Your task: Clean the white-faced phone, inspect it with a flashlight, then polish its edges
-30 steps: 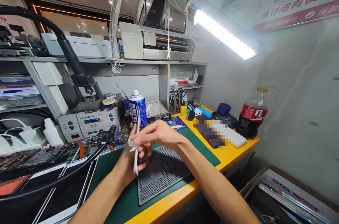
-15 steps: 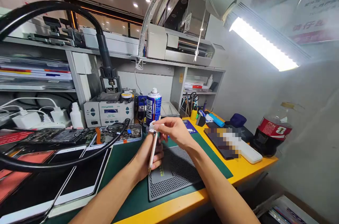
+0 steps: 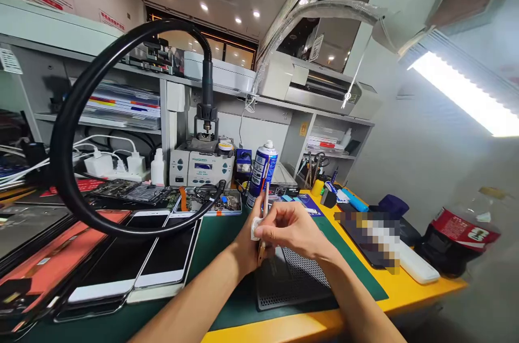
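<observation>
My left hand [image 3: 244, 245] is closed around a thin phone [image 3: 266, 198], held upright and seen nearly edge-on. Between the thumb and fingers of my right hand [image 3: 294, 228] is a small crumpled white wipe [image 3: 255, 228], pressed at the phone's edge about midway along it. My left fingers on the far side are mostly hidden. Below both hands lies a grey perforated mat [image 3: 308, 272] on a green work mat [image 3: 223, 235]. A blue spray can [image 3: 259, 172] stands just behind the phone.
Several phones with white-edged screens [image 3: 166, 251] and an open phone with an orange-red inside [image 3: 81, 240] lie at left. A black hose [image 3: 73, 116] loops above them from a grey soldering station [image 3: 203, 167]. At right are a cola bottle [image 3: 458, 235] and a white power bank [image 3: 417, 264].
The view has turned left, so the scene sits further right. My right hand has brought the wipe from the phone's upper end down to about the middle of its edge.
</observation>
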Tool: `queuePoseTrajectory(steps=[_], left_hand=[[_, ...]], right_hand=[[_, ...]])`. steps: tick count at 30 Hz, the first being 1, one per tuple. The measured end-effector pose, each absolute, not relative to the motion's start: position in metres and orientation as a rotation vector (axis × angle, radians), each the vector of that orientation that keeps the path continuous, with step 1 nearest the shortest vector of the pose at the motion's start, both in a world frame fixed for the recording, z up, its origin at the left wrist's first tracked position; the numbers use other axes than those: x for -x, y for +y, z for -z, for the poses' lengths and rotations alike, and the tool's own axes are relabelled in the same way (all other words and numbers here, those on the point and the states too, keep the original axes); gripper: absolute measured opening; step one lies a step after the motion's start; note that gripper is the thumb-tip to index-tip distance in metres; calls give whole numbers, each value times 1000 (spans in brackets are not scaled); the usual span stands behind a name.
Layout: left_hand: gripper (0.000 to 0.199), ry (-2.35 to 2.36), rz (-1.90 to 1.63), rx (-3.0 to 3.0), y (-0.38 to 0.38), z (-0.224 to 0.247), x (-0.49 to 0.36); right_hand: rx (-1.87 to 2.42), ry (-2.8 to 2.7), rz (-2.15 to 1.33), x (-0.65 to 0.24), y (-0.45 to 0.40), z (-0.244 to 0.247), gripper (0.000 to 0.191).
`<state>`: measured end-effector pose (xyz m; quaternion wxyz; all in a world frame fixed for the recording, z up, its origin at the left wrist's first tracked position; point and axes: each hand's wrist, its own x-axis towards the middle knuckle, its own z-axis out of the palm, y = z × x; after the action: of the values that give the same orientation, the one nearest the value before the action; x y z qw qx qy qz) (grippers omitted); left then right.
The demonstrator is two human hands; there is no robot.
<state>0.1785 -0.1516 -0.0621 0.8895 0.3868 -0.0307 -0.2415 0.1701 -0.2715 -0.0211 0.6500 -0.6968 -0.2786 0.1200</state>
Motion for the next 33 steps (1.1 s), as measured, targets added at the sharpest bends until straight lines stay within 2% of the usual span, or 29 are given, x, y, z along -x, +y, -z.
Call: queuePoseTrajectory(steps=[7,13,17,24,33], left_hand=[[60,-56,510,-849,-154,60,-177],[65,97,509,-842,-158,63,-185],[66,112,489,-869,-161,62,-182],[72,49,409,-1002,-166,60,-176],[62,4,485,-921,-170,64,-175]], right_hand=[[1667,-688,-482,-186,-280,6,29],[1685,-621,-232,-235,-288,7,33],[1612,-590,-105,-231,-286,15,34],[1572,-785,-557,-195,-298,16,31],[1533,-661,49,-205,-300,9,30]])
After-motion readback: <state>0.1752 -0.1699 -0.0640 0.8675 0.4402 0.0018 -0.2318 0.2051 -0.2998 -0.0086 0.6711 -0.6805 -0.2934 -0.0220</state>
